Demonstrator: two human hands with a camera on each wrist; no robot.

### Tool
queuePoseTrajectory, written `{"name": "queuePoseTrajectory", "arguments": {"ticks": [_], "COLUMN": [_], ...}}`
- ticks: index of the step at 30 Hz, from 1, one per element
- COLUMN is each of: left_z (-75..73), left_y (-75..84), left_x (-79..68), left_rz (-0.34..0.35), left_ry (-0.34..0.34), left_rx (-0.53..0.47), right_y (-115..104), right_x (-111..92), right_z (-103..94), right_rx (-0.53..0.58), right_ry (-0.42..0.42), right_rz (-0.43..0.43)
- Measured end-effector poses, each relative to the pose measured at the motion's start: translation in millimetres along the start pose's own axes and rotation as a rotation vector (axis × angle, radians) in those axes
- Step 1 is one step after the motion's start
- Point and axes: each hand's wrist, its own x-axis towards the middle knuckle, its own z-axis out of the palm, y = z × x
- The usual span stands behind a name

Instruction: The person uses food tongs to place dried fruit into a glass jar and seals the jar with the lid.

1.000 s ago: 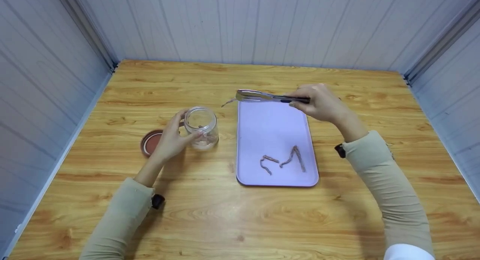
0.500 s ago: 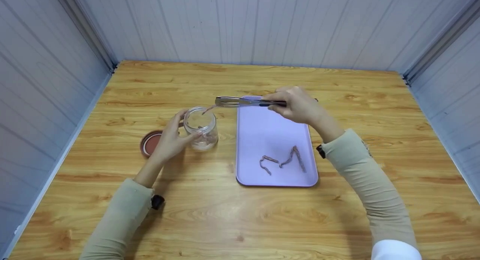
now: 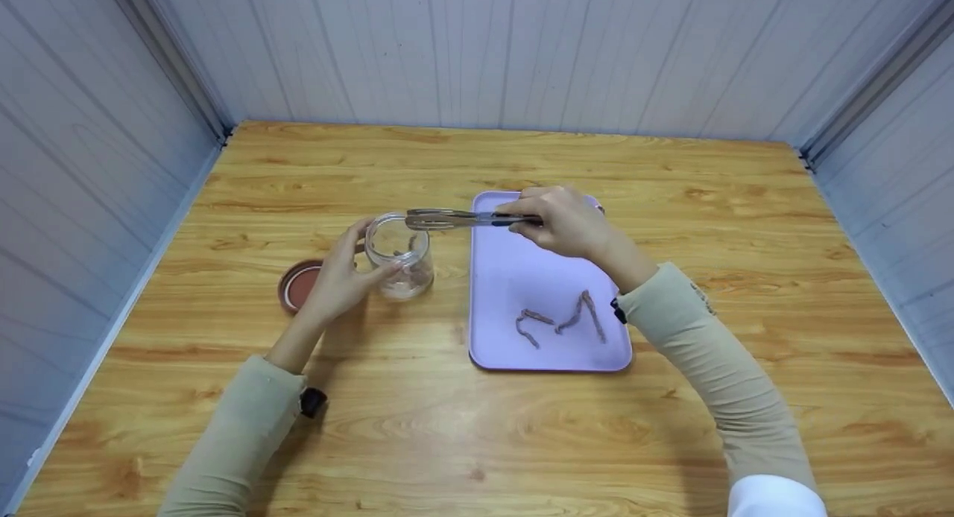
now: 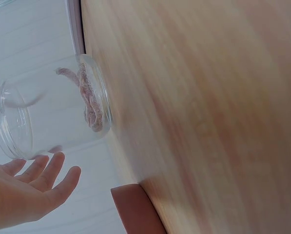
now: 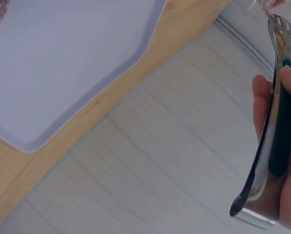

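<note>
Here | clear cylindrical jar point(image 3: 408, 280) | slotted metal tongs point(image 3: 447, 220) | wrinkled strips point(image 3: 595, 317)

Three camera positions were noted.
The head camera faced forward and down over the worktop point(image 3: 477, 442); the left wrist camera looked close at the jar point(image 4: 50, 117), scene turned sideways; the right wrist camera closely covered tongs point(image 5: 284, 126) and tray point(image 5: 72, 58). Head view shared the jar with left wrist, the tray with right.

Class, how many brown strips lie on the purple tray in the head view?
2, both bent, toward the near end of the tray: the left strip and, close beside it, the right strip. Overlaps could hide more.
</note>
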Motion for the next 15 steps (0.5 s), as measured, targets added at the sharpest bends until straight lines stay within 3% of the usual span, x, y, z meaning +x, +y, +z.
{"name": "queuePoseTrajectory", "arguments": {"ticks": [15], "left_z": [-0.3], "left_y": [0.8], "left_x": [1.1], "left_rz": [-0.006], "left_ry": [-0.004], "left_rx": [-0.001], "right_y": [9], "right_x": [-17], "right_z": [-9.3], "right_rx": [0.000], "right_ry": [0.068], "right_rz": [0.007]}}
